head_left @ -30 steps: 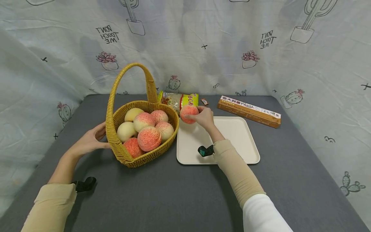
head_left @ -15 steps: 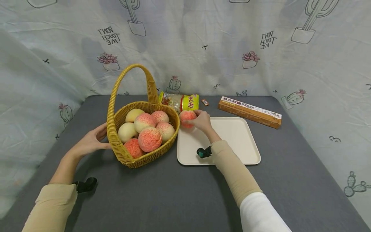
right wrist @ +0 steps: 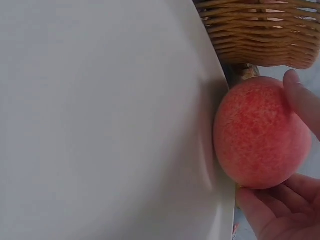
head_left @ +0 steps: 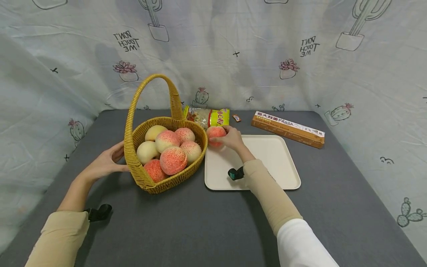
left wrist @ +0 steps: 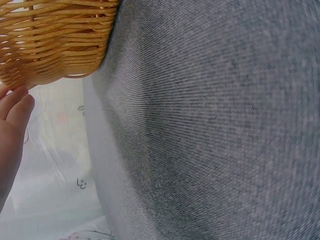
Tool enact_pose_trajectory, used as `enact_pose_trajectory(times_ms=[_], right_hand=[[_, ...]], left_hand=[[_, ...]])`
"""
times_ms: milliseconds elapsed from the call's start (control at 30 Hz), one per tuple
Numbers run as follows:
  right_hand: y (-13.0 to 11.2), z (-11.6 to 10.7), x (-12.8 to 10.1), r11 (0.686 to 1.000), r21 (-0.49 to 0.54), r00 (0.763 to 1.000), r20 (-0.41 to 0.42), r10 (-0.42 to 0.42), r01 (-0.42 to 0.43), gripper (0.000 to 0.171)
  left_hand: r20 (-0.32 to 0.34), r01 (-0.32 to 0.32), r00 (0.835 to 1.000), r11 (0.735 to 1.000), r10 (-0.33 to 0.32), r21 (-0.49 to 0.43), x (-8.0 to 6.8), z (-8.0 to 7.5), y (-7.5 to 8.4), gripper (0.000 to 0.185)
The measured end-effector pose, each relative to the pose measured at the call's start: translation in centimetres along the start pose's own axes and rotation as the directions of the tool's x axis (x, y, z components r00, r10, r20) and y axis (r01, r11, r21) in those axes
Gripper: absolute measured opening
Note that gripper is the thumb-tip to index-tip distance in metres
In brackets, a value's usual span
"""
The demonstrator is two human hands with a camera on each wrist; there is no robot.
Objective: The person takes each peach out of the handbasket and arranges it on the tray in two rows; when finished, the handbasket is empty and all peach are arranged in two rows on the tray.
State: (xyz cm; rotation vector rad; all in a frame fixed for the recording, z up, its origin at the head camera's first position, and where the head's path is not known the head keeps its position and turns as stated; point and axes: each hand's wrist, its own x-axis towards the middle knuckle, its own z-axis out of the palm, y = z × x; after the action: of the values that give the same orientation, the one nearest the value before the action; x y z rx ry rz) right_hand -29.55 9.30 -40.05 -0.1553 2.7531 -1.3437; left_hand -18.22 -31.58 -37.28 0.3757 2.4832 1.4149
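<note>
Seven peaches are counted in all: six are heaped in one wicker basket (head_left: 166, 155), against whose side the fingers of the left hand (head_left: 106, 163) are laid, and one peach (head_left: 215, 134) is held in the fingers of the right hand (head_left: 231, 140). One tray (head_left: 267, 163), one snack packet (head_left: 208, 116) and one pasta box (head_left: 287, 128) are seen beyond.

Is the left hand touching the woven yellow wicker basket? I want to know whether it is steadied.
Touching. In the head view the left hand lies against the side of the woven yellow wicker basket, no gap showing.

Basket (head_left: 166, 155) crowds tray's (head_left: 267, 163) left; right side open.
</note>
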Motion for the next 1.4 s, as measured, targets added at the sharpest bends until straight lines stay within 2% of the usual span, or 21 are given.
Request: enact_pose_trajectory(times_ms=[233, 467, 633, 833, 1033, 1400], right_hand=[[0.6, -0.9, -0.1, 1.000, 0.013, 0.999, 0.023, -0.029, 0.028, 0.075], [1.3, -1.4, -0.2, 0.988, 0.150, 0.998, 0.039, -0.050, 0.044, 0.069], [1.3, -0.7, -0.1, 0.983, 0.177, 0.998, 0.028, -0.055, 0.049, 0.070], [0.7, 0.3, 0.1, 0.993, 0.090, 0.997, 0.020, -0.073, 0.071, 0.078], [0.3, 0.0, -0.1, 0.996, -0.010, 0.995, 0.050, -0.088, 0.089, 0.087], [0.6, -0.8, -0.3, 0.996, 0.001, 0.995, 0.046, -0.086, 0.086, 0.091]], left_hand=[[0.006, -0.010, 1.000, 1.000, 0.010, -0.010, 0.0, -0.1, 0.0, 0.105], [0.011, -0.018, 1.000, 1.000, 0.018, -0.017, 0.1, -0.3, 0.1, 0.104], [0.012, -0.022, 1.000, 1.000, 0.022, -0.020, 0.2, -0.2, 0.2, 0.104], [0.012, -0.017, 1.000, 1.000, 0.018, -0.018, 0.1, 0.0, 0.2, 0.104], [0.010, -0.020, 1.000, 1.000, 0.020, -0.016, 0.1, 0.0, 0.0, 0.104], [0.008, -0.022, 1.000, 1.000, 0.022, -0.018, 0.1, -0.1, -0.1, 0.103]])
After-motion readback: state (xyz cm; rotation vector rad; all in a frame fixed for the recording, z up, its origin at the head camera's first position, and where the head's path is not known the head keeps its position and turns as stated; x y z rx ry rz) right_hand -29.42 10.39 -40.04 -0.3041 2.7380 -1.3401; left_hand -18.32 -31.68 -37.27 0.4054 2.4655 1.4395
